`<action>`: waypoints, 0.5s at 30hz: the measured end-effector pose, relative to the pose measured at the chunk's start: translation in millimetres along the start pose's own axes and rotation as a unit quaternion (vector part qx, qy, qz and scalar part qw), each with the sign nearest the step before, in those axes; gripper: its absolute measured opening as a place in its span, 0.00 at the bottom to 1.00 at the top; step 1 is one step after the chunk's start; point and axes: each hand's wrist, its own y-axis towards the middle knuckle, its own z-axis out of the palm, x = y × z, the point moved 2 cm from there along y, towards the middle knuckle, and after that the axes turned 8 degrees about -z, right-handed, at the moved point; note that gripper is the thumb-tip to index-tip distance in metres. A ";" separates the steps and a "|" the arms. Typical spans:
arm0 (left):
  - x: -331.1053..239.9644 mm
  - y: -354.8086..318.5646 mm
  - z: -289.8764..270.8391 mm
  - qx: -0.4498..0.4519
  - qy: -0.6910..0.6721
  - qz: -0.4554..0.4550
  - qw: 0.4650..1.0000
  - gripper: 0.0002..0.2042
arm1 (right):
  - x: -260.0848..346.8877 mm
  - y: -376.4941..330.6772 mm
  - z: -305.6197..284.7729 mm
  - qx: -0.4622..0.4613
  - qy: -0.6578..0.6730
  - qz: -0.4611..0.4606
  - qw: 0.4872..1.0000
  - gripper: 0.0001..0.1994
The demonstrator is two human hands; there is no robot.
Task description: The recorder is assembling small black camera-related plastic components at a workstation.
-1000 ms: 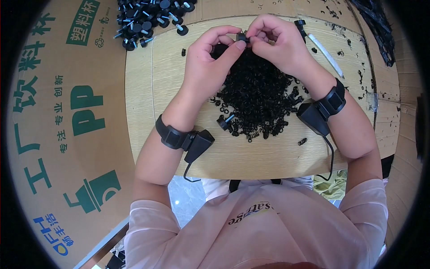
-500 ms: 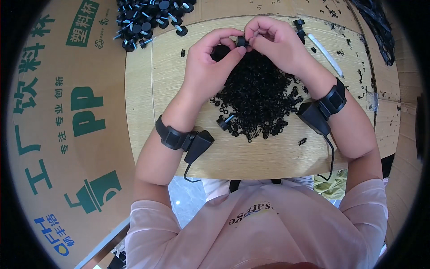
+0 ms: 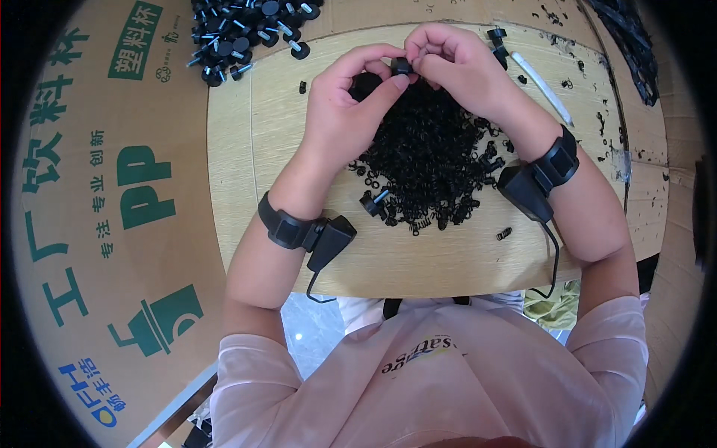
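My left hand [image 3: 351, 97] pinches a small black round part [image 3: 401, 66] between thumb and fingertips at the far side of the pile. A larger black disc [image 3: 364, 86] shows in the same palm; whether the two are one piece I cannot tell. My right hand [image 3: 457, 67] is closed, its thumb and fingertips pressed together right beside the black part. What they pinch is hidden. Below both hands spreads a heap of small black rings and coils [image 3: 426, 157]. A black-headed bolt with a silver shank [image 3: 373, 201] lies at the heap's near left edge.
Many black-headed bolts [image 3: 243, 37] are piled at the far left. A white strip [image 3: 544, 89] and some black parts [image 3: 498, 46] lie beyond my right forearm. One loose coil [image 3: 504, 234] sits near the front of the wooden table [image 3: 276, 127]. Cardboard [image 3: 134, 261] stands along the left.
The small black part has turned slightly in my left fingers. My right fingertips have shifted a little against it. The rest looks the same.
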 end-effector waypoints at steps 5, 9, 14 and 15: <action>1.0 0.0 -0.7 -0.008 0.019 0.001 1.000 0.14 | -1.8 -0.4 1.7 -0.003 -0.005 -0.005 1.000 0.04; 1.1 0.1 0.0 -0.009 0.029 0.006 1.000 0.13 | -4.8 0.2 0.2 0.016 -0.024 0.007 1.000 0.04; 2.1 0.6 0.2 -0.010 0.028 0.013 0.999 0.13 | -5.9 0.0 1.4 0.009 -0.027 -0.006 1.000 0.04; 2.2 0.3 -0.2 -0.007 0.022 0.005 1.000 0.13 | -5.5 0.0 1.8 -0.002 -0.017 -0.011 1.000 0.03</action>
